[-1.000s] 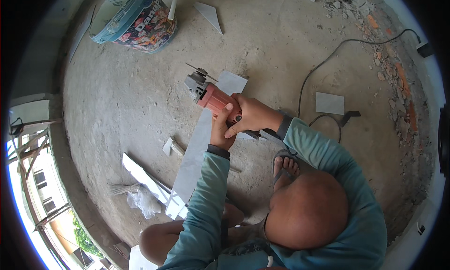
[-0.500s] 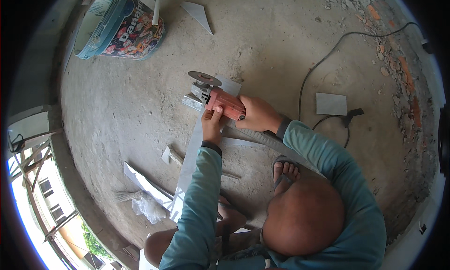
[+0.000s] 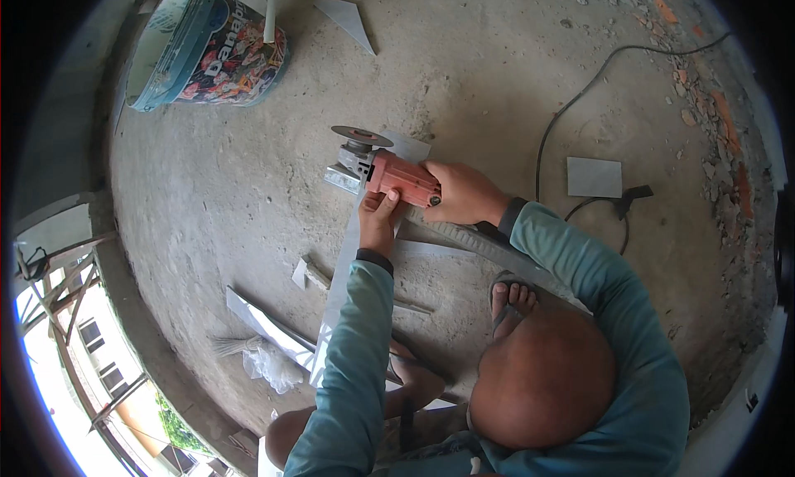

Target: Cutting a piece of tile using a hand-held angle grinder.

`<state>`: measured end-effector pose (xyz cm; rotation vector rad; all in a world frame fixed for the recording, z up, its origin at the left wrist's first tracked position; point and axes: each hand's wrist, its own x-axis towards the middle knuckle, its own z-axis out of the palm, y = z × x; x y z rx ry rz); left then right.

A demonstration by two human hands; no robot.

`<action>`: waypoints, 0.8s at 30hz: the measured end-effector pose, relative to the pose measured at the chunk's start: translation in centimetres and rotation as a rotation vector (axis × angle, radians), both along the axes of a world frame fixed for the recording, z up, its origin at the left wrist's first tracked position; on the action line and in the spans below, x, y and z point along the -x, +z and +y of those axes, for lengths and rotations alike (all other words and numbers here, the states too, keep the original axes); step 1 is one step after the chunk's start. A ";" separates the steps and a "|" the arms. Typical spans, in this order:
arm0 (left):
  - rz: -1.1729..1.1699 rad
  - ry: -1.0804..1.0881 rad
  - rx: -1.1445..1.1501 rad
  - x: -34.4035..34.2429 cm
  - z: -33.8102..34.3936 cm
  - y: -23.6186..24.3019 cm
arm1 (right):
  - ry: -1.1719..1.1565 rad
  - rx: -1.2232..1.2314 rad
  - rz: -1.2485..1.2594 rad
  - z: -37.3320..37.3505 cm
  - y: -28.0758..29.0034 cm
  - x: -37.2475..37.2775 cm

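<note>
A red angle grinder (image 3: 401, 180) is held above the floor, its round disc (image 3: 362, 136) pointing away from me at the upper left end. My right hand (image 3: 470, 197) wraps round the rear of its body. Closer to the grinder's head, my left hand (image 3: 378, 222) closes on the near side, thumb on the red casing; its other fingers are partly hidden. Under the tool lies a metal channel (image 3: 464, 237), running down to the right. A long pale tile strip (image 3: 341, 299) passes beneath my left forearm, and a pale tile piece (image 3: 407, 146) shows behind the grinder.
A blue bucket (image 3: 186, 67) stands at the far left. Tile offcuts (image 3: 594, 177) lie on the concrete floor, with a black cable (image 3: 553, 127) curving at the right. Rubble (image 3: 719, 146) lines the right wall. A clear plastic bag (image 3: 271, 368) rests at lower left, near my bent legs.
The view has shifted slightly. Both hands keep their hold on the angle grinder, which stays almost in place over the channel.
</note>
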<state>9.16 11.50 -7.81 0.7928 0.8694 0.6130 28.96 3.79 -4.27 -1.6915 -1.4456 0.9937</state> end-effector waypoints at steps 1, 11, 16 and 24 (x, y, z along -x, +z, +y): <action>-0.001 0.005 0.003 -0.2 0.0 0.3 | 0.012 0.000 0.003 0.1 0.0 -0.1; 0.040 0.041 -0.008 -1.5 -0.5 1.2 | 0.039 0.086 0.097 0.5 1.3 -0.8; 0.026 0.077 0.040 -1.7 -0.6 1.2 | 0.038 0.112 0.087 0.6 1.3 -1.1; -0.067 0.114 0.036 -1.7 -1.0 1.0 | 0.035 0.059 0.114 0.4 0.8 -0.8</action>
